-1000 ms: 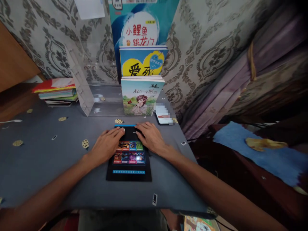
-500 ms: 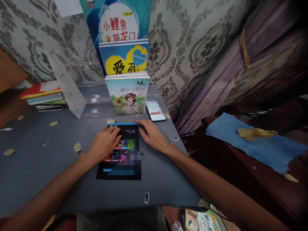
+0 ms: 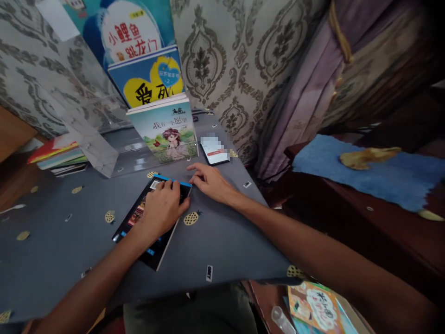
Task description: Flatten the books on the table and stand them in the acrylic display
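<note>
A black book with a blue strip along its far edge and coloured pictures lies flat and slanted on the table. My left hand rests palm down across it, fingers spread over the upper part of the cover and hiding much of it. My right hand is at the book's far right corner, its fingers loosely extended and apart. Whether its thumb touches that corner cannot be made out. Just beyond this hand lies a phone with a lit, partly blurred screen.
A clear acrylic rack holds several picture books, the front one green and white. Left of it sits a stack of books. A blue cloth covers part of a dark surface at right. More books lie below the table edge.
The black book has turned clockwise on the table, its near end swinging left, with my left hand on it. My right hand stays near its far right corner. The camera view has shifted and tilted.
</note>
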Demonstrator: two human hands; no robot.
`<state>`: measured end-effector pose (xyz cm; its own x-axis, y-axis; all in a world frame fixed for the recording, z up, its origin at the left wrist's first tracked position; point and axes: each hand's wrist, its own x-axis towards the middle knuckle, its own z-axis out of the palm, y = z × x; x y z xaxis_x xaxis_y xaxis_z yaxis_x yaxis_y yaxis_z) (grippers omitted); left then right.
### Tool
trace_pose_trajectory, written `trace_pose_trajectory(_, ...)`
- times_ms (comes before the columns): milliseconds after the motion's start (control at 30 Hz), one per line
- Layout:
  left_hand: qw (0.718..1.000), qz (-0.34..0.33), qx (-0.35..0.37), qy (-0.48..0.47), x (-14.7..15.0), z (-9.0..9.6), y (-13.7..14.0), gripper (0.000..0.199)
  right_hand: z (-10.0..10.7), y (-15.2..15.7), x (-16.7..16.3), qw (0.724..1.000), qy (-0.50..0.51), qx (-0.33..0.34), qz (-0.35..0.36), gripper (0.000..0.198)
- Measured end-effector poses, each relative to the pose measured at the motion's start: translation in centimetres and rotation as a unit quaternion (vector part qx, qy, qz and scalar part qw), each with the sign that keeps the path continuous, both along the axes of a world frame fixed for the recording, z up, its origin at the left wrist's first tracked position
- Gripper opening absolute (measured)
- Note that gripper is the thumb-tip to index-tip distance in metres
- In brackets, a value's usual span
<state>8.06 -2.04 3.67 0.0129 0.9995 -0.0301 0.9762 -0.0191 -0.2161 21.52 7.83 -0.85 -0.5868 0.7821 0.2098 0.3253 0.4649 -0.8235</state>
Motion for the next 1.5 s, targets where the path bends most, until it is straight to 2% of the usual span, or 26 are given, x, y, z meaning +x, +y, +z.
trace_pose_trajectory(133, 1.000, 0.000, -0.005, 0.001, 0.7, 0.0, 0.2, 0.030, 0.1, 0.2, 0.1, 1.000, -0.004, -0.007, -0.002, 0.041)
trace_pose_trajectory(600, 1.000, -0.016, -0.005, -0.017, 0.0, 0.3, 0.4, 0.034, 0.3, 0.3, 0.6, 0.999, 0.031, -0.023, -0.015, 0.040)
trace_pose_trajectory(767, 1.000, -0.007, -0.002, -0.007, 0.3, -0.1, 0.3, 0.036, 0.3, 0.1, 0.5, 0.999, 0.040, 0.013, -0.015, 0.037)
trace_pose_trajectory(967, 0.999, -0.031, 0.014, -0.003, 0.1, -0.2, -0.1, 0.038, 0.3, -0.2, 0.5, 0.997, -0.051, 0.061, -0.004, 0.028)
trace_pose_trajectory(1133, 0.998, -0.048, 0.025, -0.026, -2.2, -0.4, 0.3, 0.035, 0.2, -0.1, 0.5, 0.996, -0.058, 0.067, -0.003, 0.028)
trace_pose_trajectory(1367, 0.995, 0.003, 0.075, -0.070, -8.3, -1.6, 1.8, 0.034, 0.0, -0.1, 0.4, 0.995, -0.057, 0.077, -0.004, 0.024)
trace_pose_trajectory(1500, 0.989, -0.009, 0.087, -0.121, -9.5, -2.2, 2.2, 0.035, -0.1, -0.1, 0.5, 0.996, -0.060, 0.071, -0.004, 0.025)
